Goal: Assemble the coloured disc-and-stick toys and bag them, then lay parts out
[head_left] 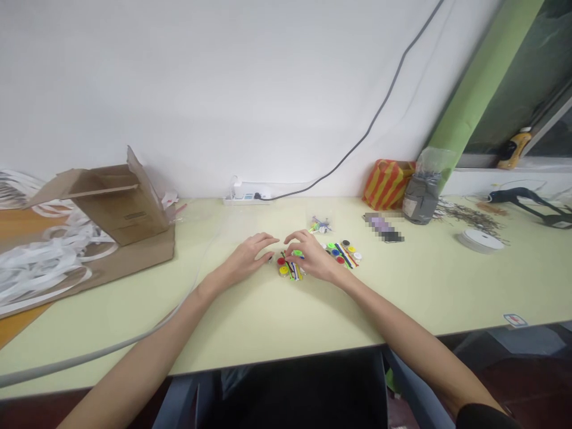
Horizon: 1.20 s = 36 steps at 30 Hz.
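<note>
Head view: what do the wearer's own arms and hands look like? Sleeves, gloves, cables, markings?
Left hand and right hand are bare, no gloves; no rings, watch or markings visible. Both forearms are bare too. A black sleeve shows at the right arm's upper end; no sleeve in view on the left. A grey cable crosses the view by the left forearm; can't tell whether it's attached.

Left hand (248, 257) in close, fingers (259, 237) parted, just beside the colour-lidded pots (283, 271) on the pale surface (259, 325)! Right hand (313, 253) arches over them, its grip hard to read. Another batch of pots (340, 260) sits to its right, striped bag (385, 185) beyond, cardboard box (129, 220) off left.
</note>
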Each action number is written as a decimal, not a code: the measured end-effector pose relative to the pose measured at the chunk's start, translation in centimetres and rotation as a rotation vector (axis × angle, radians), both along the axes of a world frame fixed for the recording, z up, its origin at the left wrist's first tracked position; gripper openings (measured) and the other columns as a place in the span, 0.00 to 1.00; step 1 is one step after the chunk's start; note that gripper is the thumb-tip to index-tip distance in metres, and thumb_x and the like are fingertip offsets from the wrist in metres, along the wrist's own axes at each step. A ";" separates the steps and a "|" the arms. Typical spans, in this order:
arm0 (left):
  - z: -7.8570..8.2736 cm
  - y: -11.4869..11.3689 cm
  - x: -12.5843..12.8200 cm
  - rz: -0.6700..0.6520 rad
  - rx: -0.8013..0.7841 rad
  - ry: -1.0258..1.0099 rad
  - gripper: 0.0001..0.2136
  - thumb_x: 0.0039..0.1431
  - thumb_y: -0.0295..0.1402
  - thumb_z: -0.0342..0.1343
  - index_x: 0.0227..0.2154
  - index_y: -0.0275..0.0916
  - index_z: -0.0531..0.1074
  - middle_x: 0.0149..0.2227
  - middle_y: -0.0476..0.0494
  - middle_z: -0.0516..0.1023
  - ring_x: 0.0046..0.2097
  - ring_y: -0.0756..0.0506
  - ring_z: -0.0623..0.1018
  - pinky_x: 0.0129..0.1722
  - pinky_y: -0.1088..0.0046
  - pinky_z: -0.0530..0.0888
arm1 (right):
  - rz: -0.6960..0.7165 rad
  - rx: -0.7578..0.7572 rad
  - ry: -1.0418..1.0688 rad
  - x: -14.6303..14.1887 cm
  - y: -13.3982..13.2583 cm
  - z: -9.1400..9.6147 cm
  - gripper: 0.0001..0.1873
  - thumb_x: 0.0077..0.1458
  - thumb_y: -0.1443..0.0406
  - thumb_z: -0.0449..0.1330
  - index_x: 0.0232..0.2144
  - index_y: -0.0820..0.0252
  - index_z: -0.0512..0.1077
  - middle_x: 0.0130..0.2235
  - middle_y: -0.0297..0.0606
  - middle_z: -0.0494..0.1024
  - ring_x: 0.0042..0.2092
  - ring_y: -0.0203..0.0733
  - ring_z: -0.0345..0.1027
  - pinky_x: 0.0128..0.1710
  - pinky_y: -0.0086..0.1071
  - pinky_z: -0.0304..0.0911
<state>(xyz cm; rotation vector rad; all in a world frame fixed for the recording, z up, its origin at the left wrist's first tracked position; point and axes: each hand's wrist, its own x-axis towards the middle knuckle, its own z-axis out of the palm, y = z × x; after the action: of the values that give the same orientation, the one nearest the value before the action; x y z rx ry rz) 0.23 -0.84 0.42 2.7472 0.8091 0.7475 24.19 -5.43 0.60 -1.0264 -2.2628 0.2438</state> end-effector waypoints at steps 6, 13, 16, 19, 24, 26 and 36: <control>0.5 -0.8 0.9 -0.131 -0.031 -0.067 0.11 0.69 0.34 0.50 0.44 0.41 0.76 0.45 0.40 0.76 0.48 0.44 0.74 0.50 0.65 0.71 | 0.132 -0.308 0.389 -0.3 0.1 0.0 0.11 0.60 0.57 0.64 0.33 0.58 0.78 0.46 0.41 0.76 0.49 0.42 0.69 0.53 0.38 0.61; 0.7 -0.5 0.4 -0.049 -0.239 -0.034 0.12 0.67 0.33 0.48 0.31 0.37 0.73 0.29 0.48 0.72 0.32 0.49 0.69 0.35 0.73 0.65 | 0.029 -0.531 0.695 -0.7 0.4 -0.3 0.19 0.59 0.50 0.61 0.33 0.60 0.77 0.38 0.39 0.79 0.39 0.40 0.71 0.38 0.31 0.63; 1.2 -0.4 -0.2 -0.024 -0.416 0.031 0.13 0.67 0.36 0.48 0.27 0.37 0.69 0.24 0.52 0.65 0.27 0.51 0.63 0.29 0.74 0.59 | 0.017 -0.586 0.753 -0.9 0.4 -0.1 0.26 0.61 0.45 0.55 0.34 0.61 0.78 0.31 0.39 0.79 0.32 0.37 0.69 0.30 0.29 0.59; 1.9 -0.2 -0.8 -0.042 -0.553 0.028 0.16 0.66 0.42 0.50 0.25 0.37 0.65 0.23 0.53 0.59 0.27 0.52 0.59 0.26 0.74 0.55 | 0.054 -0.644 0.749 -1.2 0.6 -0.1 0.29 0.57 0.41 0.57 0.31 0.62 0.77 0.26 0.39 0.77 0.26 0.35 0.65 0.24 0.28 0.54; 2.5 0.6 -2.1 -0.078 -0.710 -0.066 0.21 0.64 0.48 0.51 0.23 0.38 0.58 0.22 0.54 0.52 0.25 0.53 0.53 0.25 0.73 0.50 | 0.038 -0.750 0.798 -2.0 2.0 -0.5 0.31 0.56 0.40 0.56 0.29 0.63 0.75 0.24 0.38 0.76 0.20 0.32 0.60 0.19 0.27 0.44; 2.3 1.0 -2.6 -0.082 -0.767 -0.080 0.22 0.64 0.49 0.51 0.22 0.39 0.57 0.21 0.54 0.52 0.24 0.53 0.52 0.24 0.73 0.50 | 0.033 -0.746 0.761 -2.3 2.7 -0.6 0.28 0.56 0.42 0.57 0.27 0.62 0.73 0.22 0.36 0.74 0.19 0.32 0.58 0.19 0.27 0.44; 0.7 2.1 -3.5 0.061 -1.010 -0.105 0.23 0.61 0.54 0.52 0.24 0.40 0.58 0.21 0.57 0.47 0.20 0.55 0.49 0.20 0.76 0.46 | -0.321 -0.237 0.115 -2.8 4.5 -2.2 0.18 0.65 0.60 0.53 0.25 0.62 0.72 0.31 0.39 0.75 0.36 0.40 0.66 0.39 0.32 0.58</control>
<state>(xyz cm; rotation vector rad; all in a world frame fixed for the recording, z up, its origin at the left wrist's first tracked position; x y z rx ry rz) -3.29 1.29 1.13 1.7717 0.9104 0.3274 21.43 -0.89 -1.60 -1.4413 -1.9631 0.4279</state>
